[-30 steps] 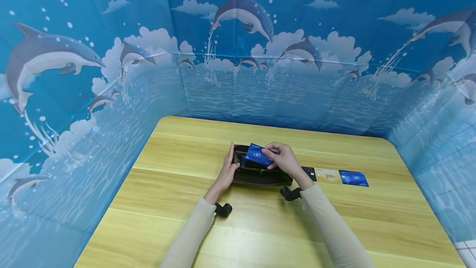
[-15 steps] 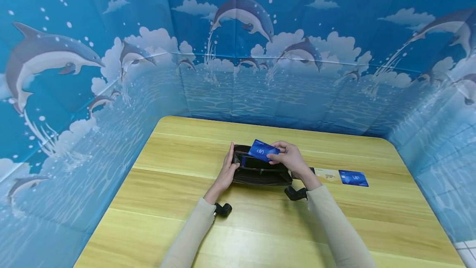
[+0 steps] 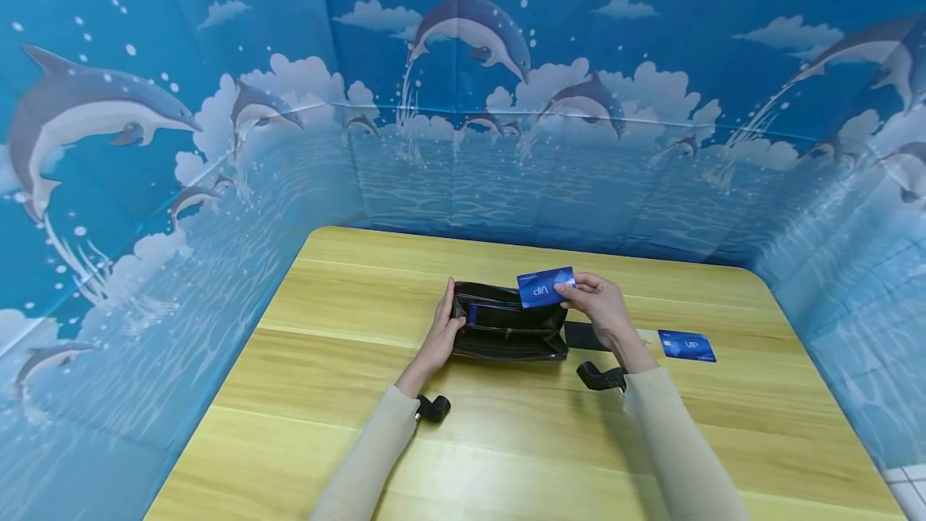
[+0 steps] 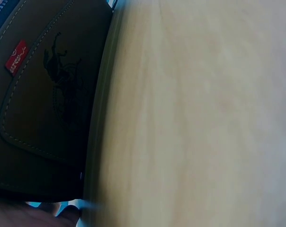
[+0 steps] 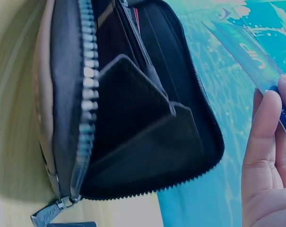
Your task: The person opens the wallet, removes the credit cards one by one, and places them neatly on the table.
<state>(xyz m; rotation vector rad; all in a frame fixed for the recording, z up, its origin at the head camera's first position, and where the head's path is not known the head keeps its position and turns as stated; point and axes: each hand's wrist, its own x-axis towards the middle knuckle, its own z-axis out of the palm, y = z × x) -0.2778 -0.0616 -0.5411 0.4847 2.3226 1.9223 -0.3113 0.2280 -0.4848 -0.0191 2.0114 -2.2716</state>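
A dark zip-around wallet (image 3: 506, 348) stands unzipped on the table. At its left end my left hand (image 3: 438, 338) holds it, thumb at the inner edge and fingers along the outside. Its leather face carries a small red tag (image 4: 17, 57) and an embossed figure in the left wrist view. Higher, over the wallet's right rear corner, my right hand (image 3: 606, 313) pinches a blue VIP card (image 3: 535, 289) between thumb and fingers. The right wrist view shows that card tilted, apart from the toothed zipper (image 5: 90, 90). Something blue (image 3: 473, 314) shows inside the wallet's left part.
Right of the wallet lie a black card (image 3: 583, 336), a pale gold card (image 3: 646, 336) partly behind the right wrist, and another blue VIP card (image 3: 687, 346). A dolphin-print curtain (image 3: 463, 175) surrounds the wooden table (image 3: 499, 441). Each wrist wears a black camera.
My right hand has drawn the blue VIP card up and rightward, from over the wallet's middle to its right rear corner. The left hand and wallet have stayed in place.
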